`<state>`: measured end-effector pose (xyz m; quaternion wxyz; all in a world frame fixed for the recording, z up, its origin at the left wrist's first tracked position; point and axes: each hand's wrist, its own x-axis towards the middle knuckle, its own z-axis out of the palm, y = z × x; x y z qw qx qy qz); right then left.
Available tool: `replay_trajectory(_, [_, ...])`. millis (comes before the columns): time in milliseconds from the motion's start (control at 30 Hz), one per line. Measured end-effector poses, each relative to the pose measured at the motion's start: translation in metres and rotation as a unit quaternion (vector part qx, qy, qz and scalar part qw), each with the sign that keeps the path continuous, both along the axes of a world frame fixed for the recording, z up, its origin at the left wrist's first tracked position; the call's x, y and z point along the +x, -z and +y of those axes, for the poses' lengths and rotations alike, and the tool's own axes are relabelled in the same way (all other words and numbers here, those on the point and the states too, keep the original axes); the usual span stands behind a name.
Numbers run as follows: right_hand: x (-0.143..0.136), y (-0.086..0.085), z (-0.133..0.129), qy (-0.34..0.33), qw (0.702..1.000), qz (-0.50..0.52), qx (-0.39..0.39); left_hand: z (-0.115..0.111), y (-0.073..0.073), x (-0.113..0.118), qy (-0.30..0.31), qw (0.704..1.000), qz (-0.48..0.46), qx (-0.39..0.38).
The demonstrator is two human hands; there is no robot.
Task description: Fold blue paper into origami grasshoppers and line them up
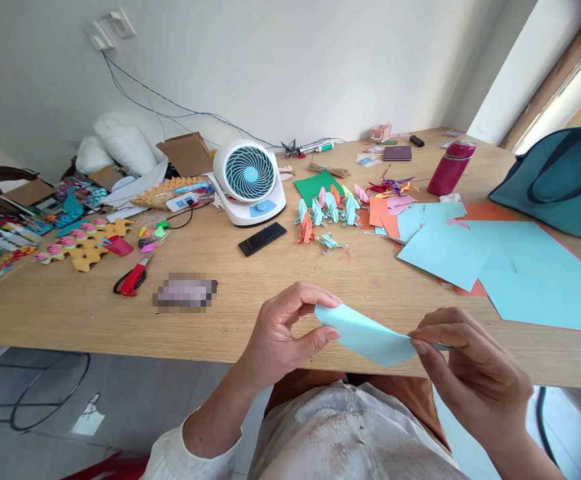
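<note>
A folded piece of light blue paper [370, 337] is stretched between my two hands above the table's front edge. My left hand [295, 327] pinches its left end between thumb and fingers. Its right end sits between the thumb and fingers of my right hand [465, 367], with a thin bit of paper showing past the fingers. Beyond my hands stands a group of folded paper figures [331, 208] in light blue, orange and pink. One light blue figure [331, 243] lies a little in front of them.
Large light blue sheets [545, 267] cover the right side, near a teal bag [560, 180] and a red bottle [451, 168]. A white fan [250, 180] stands at the back, with a black phone [263, 239] before it. Red-handled scissors [133, 279] lie left.
</note>
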<state>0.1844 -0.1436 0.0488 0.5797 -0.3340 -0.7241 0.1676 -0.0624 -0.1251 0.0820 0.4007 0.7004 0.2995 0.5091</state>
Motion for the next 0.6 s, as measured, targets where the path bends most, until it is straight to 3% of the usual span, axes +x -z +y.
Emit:
replay_trajectory(233, [0.001, 0.004, -0.005, 0.020, 0.997, 0.025, 0.064, -0.001, 0.000, 0.014, -0.014, 0.994, -0.101, -0.033])
replay_trajectory(600, [0.004, 0.016, -0.001, 0.039, 0.997, 0.041, 0.054, 0.003, -0.002, 0.018, -0.014, 0.993, -0.113, -0.037])
